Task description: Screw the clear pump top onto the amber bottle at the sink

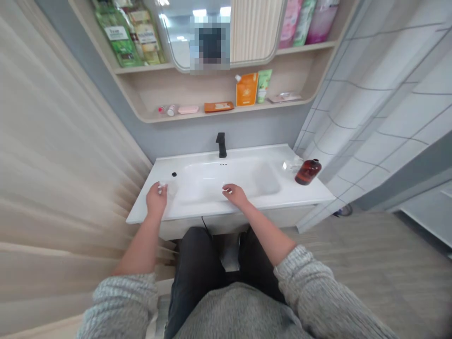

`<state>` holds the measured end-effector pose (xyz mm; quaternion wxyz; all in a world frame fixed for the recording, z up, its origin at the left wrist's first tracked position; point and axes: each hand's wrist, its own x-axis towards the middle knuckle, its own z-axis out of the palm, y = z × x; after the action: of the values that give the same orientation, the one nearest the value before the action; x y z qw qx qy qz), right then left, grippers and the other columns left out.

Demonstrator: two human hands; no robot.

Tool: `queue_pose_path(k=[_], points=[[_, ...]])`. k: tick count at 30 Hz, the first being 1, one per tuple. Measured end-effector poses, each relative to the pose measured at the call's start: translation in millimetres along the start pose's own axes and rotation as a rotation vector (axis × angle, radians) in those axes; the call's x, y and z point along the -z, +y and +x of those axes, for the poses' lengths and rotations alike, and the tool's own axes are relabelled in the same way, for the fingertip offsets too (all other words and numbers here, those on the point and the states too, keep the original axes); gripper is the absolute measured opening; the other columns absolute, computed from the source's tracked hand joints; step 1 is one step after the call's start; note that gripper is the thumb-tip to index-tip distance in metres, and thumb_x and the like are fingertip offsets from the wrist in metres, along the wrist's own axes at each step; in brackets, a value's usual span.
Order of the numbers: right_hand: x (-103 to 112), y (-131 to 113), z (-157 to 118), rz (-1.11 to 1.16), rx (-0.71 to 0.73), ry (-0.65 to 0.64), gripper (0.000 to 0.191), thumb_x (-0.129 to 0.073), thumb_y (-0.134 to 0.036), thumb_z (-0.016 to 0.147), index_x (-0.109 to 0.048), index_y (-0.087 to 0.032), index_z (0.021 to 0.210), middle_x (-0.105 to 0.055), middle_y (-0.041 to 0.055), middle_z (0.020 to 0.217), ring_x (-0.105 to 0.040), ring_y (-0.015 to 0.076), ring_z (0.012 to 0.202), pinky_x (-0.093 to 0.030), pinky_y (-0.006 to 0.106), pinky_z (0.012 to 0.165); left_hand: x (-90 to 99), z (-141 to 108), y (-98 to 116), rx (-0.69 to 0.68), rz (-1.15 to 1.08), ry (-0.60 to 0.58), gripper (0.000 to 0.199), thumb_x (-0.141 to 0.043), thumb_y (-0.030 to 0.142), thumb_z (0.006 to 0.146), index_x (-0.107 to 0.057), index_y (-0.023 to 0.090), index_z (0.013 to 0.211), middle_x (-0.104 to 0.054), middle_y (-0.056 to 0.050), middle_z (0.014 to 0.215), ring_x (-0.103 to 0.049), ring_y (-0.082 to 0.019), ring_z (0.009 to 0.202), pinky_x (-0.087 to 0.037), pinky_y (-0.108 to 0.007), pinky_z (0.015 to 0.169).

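Observation:
My left hand (156,200) is above the left side of the white sink counter (144,207). Its fingers are pinched on something small, pale and clear-looking, too blurred to name. Over the front part of the basin (243,176), my right hand (236,194) has its fingers curled together, with a small white bit showing at the tips; its kind cannot be made out. Behind the basin stands a black faucet (221,145). On the counter's right end are a dark red-brown bottle (308,172) without a visible cap and a clear, crumpled-looking plastic item (292,165).
A wall cabinet (141,113) with a mirror overhangs the sink, its shelves bearing green bottles (122,42), pink bottles (290,23), an orange pouch (246,89) and a green tube (263,85). A beige curtain (63,165) hangs on the left; a tiled wall (381,94) is on the right.

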<state>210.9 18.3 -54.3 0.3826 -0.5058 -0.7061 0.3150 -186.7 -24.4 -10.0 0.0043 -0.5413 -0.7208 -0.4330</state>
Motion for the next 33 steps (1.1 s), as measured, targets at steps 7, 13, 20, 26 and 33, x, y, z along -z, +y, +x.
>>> queue_pose_path(k=[7, 13, 20, 26, 33], points=[[-13, -27, 3, 0.212, 0.254, -0.078, 0.119, -0.1, -0.044, 0.073, -0.037, -0.032, 0.174, -0.039, 0.0182, 0.176, -0.057, 0.0341, 0.148, -0.062, 0.048, 0.109, -72.5, -60, 121, -0.11, -0.423, -0.178, 0.03, -0.065, 0.043, 0.105, -0.074, 0.022, 0.124, -0.08, -0.012, 0.124, -0.078, -0.026, 0.108, -0.064, -0.042, 0.099], [-15, -15, 11, 0.119, 0.175, -0.041, 0.088, -0.094, -0.031, 0.074, -0.057, -0.023, 0.154, -0.069, 0.0134, 0.142, -0.073, 0.0282, 0.121, -0.064, 0.046, 0.106, -115.0, -83, 153, -0.078, -0.574, -0.356, 0.021, -0.071, 0.039, 0.102, -0.075, 0.024, 0.115, -0.08, -0.01, 0.119, -0.077, -0.026, 0.108, -0.063, -0.044, 0.101], [-16, 4, 11, 0.03, 0.233, -0.014, 0.076, -0.094, -0.027, 0.071, -0.063, -0.023, 0.141, -0.066, 0.012, 0.136, -0.069, 0.0288, 0.121, -0.064, 0.046, 0.103, -128.4, -79, 134, -0.144, -0.474, -0.379, 0.022, -0.071, 0.033, 0.098, -0.077, 0.022, 0.117, -0.074, -0.01, 0.112, -0.072, -0.025, 0.098, -0.061, -0.041, 0.089], [-15, 5, 12, -0.046, 0.21, 0.056, 0.073, -0.092, -0.025, 0.073, -0.062, -0.02, 0.14, -0.065, 0.0134, 0.134, -0.069, 0.0296, 0.117, -0.062, 0.047, 0.106, -127.0, -77, 135, -0.304, -0.403, -0.42, 0.051, -0.07, 0.022, 0.096, -0.067, 0.024, 0.147, -0.073, -0.013, 0.14, -0.069, -0.03, 0.124, -0.058, -0.048, 0.109], [-8, -4, 8, -0.165, 0.242, -0.019, 0.076, -0.089, -0.013, 0.069, -0.063, -0.022, 0.14, -0.064, 0.0111, 0.133, -0.067, 0.0313, 0.125, -0.056, 0.049, 0.117, -120.7, -72, 133, -0.299, -0.289, -0.396, 0.017, -0.067, 0.033, 0.102, -0.076, 0.023, 0.111, -0.076, -0.01, 0.107, -0.072, -0.026, 0.092, -0.059, -0.042, 0.095]])
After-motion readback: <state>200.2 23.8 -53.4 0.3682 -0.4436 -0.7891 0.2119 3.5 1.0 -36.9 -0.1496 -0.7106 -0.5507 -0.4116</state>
